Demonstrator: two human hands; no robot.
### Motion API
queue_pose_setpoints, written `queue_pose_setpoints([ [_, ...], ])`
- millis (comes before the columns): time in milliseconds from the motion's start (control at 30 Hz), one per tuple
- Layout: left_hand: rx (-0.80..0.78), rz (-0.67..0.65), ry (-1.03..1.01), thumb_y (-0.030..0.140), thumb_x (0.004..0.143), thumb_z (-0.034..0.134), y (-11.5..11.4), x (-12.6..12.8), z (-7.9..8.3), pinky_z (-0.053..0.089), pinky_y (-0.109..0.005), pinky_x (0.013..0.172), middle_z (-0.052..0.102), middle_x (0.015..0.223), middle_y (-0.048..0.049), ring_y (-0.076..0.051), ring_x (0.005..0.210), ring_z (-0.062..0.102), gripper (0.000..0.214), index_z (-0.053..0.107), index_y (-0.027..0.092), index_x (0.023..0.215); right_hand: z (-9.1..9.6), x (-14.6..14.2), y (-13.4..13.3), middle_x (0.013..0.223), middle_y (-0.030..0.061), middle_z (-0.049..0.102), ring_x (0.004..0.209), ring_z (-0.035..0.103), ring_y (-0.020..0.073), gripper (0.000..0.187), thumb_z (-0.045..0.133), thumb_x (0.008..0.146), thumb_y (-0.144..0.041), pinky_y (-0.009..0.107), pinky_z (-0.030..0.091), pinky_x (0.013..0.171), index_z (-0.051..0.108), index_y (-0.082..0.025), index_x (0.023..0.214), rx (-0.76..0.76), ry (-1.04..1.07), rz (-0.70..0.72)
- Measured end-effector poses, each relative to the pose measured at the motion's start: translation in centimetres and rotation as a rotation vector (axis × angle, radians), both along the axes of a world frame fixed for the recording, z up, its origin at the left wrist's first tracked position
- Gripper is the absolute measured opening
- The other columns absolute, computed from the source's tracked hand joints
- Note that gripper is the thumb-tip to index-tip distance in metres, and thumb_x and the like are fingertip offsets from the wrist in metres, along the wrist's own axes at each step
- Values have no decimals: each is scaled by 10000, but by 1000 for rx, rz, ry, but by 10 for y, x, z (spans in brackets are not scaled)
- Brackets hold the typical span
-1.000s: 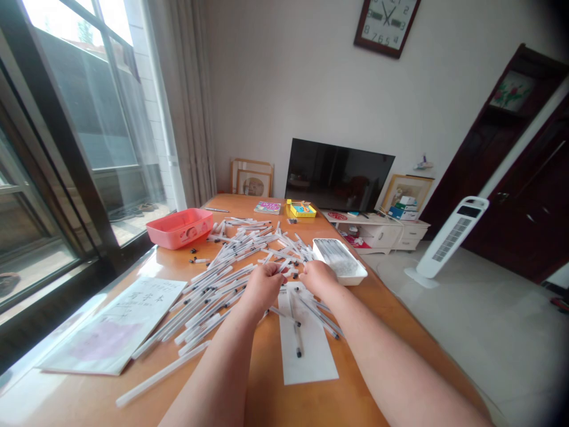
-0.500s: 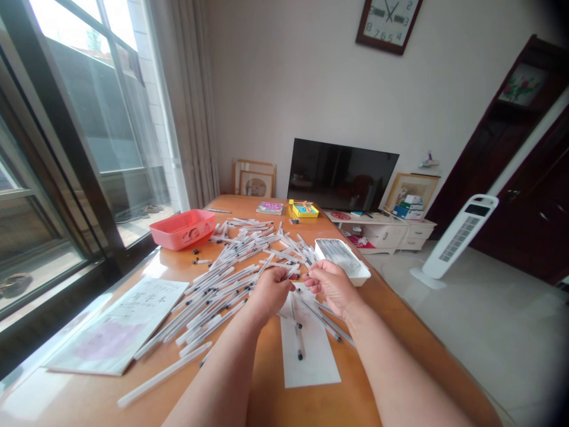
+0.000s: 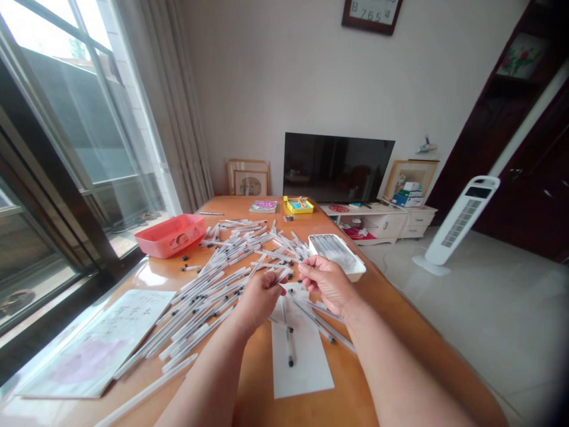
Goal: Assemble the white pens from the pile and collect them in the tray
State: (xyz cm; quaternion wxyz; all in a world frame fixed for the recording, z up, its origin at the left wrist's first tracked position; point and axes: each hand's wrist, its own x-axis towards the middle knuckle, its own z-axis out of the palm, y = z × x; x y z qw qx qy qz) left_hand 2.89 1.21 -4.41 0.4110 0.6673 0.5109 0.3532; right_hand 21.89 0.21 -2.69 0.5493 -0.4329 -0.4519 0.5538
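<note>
Far left: notebook [image 3: 95,350], flat on the desk [image 3: 255,385], with a purple patch on the pale cover. Behind and to the right of this: red basket [image 3: 170,238], upright, with small black pieces [image 3: 184,258] beside its near wall. Across the middle: loose pens [image 3: 217,284], pale barrels with black ends, many crossing one another. At the right margin of the spread: left grip [image 3: 262,293], thumb and curled fingers closed on a pale pen part [image 3: 283,274]; part held at the fingertips, slanting toward the right grip. Lower centre: white paper strip [image 3: 304,379], flat, bearing a slender pen [image 3: 289,344] with its black end toward the viewer. Next: right grip [image 3: 326,281], near the left but apart, fingers bent toward the thumb; whether closed on a small piece, impossible to tell; pale pen part just left of these fingertips. Behind, partly hidden: white tray [image 3: 358,271] holding aligned pens [image 3: 328,242]. Far right: white tower fan [image 3: 462,225], upright on the floor [image 3: 489,290]
</note>
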Motion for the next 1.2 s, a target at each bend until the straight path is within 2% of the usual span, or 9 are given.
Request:
queue_pose_setpoints([
  [133, -3, 5, 35, 237, 735, 508, 0, 1, -1, 362, -263, 582, 644, 707, -4, -137, 585, 497, 267, 705, 185, 909, 2, 1, -1, 767, 31, 695, 627, 572, 94, 264, 787, 719, -339, 202, 432, 578, 688, -156, 882, -16, 29, 28],
  [267, 14, -1, 45, 252, 737, 518, -1, 1, -1, 340, -258, 556, 633, 706, -1, -138, 580, 490, 261, 707, 184, 903, 5, 1, -3, 779, 37, 715, 633, 600, 111, 244, 758, 717, -284, 212, 437, 568, 681, -169, 919, -10, 23, 18],
  [467, 33, -13, 83, 236, 736, 505, -1, 0, 1, 314, -261, 538, 607, 677, 2, -131, 560, 458, 255, 703, 171, 883, 7, 0, -5, 823, 70, 733, 676, 622, 116, 219, 704, 762, -281, 221, 472, 620, 711, -145, 933, 12, -51, 20],
  [733, 31, -30, 99, 261, 749, 509, -2, 1, 3, 297, -248, 535, 551, 657, 20, -122, 562, 446, 237, 686, 178, 883, 6, 0, -4, 787, 54, 719, 657, 616, 129, 214, 717, 748, -279, 237, 472, 593, 686, -147, 913, 46, -132, 12],
  [967, 19, -39, 115, 257, 752, 496, -4, 2, 3, 267, -243, 517, 459, 594, 43, -106, 529, 389, 170, 644, 178, 778, 4, 0, -3, 715, 25, 682, 646, 600, 130, 213, 714, 768, -310, 246, 474, 604, 697, -153, 912, 89, -190, 13],
  [1200, 24, -46, 126, 253, 753, 490, -5, 3, 5, 279, -247, 525, 490, 612, 41, -107, 536, 409, 164, 632, 177, 781, 4, -2, -4, 712, 24, 677, 637, 602, 129, 225, 705, 771, -317, 246, 482, 593, 697, -147, 918, 109, -236, 14],
])
